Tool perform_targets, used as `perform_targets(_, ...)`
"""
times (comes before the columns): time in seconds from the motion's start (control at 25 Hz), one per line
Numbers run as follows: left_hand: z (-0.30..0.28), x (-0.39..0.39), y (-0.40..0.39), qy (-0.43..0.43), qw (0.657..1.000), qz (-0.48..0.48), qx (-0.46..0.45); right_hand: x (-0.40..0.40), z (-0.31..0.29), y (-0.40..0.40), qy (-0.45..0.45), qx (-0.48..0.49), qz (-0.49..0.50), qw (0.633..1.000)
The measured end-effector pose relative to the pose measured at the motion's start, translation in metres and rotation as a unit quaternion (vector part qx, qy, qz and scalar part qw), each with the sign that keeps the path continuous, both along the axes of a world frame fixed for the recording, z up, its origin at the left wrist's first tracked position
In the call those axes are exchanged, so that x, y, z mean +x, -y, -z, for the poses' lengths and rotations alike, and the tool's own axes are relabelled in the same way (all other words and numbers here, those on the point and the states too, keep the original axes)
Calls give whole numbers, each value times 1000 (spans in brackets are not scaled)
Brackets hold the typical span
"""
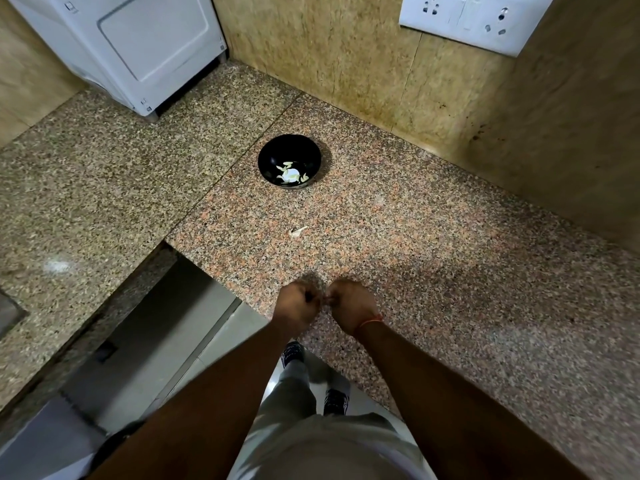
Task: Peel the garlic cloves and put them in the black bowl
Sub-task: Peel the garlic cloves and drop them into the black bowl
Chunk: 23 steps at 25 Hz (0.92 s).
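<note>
The black bowl [290, 161] stands on the speckled granite counter [398, 237] and holds several pale peeled garlic cloves [291, 174]. One unpeeled clove or bit of skin [298, 231] lies on the counter between the bowl and my hands. My left hand [294, 308] and my right hand [351, 304] are close together near the counter's front edge, fingers curled toward each other. They seem to pinch something small between them, but it is hidden by the fingers.
A white appliance [138, 46] stands at the back left of the counter. A white socket panel [474, 19] is on the tiled wall at the upper right. Below the counter edge I see the floor, my trousers and my shoes [334, 400].
</note>
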State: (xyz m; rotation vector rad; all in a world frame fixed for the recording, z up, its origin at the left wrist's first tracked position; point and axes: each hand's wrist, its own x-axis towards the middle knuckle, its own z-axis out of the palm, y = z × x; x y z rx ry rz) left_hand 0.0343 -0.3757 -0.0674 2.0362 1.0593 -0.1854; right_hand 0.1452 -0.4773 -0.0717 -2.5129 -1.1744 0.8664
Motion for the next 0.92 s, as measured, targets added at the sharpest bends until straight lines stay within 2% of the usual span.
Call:
perform_targets(0.24, 11, -10, 2, 23, 997, -74, -26, -6, 8, -2, -13, -4, 29, 999)
perform_targets(0.36, 15, -13, -2, -15, 996, -83, -25, -9, 11, -8, -26, -11, 70, 997)
perform_targets(0.48, 13, -11, -7, -34, 992, -103, -64, -7, 13, -13, -57, -18, 117, 991)
perform_targets(0.6, 8, -13, -13, -61, 993, -83, -63, -7, 15, -16, -63, -17, 154, 986)
perform_targets(0.84, 9, -9, -13, -80, 988, -114, -60, -4, 18, -20, -66, -26, 163, 984)
perform_targets(0.92, 9, -6, -14, -83, 982, -142, -88, -3, 20, -20, -65, -19, 162, 984)
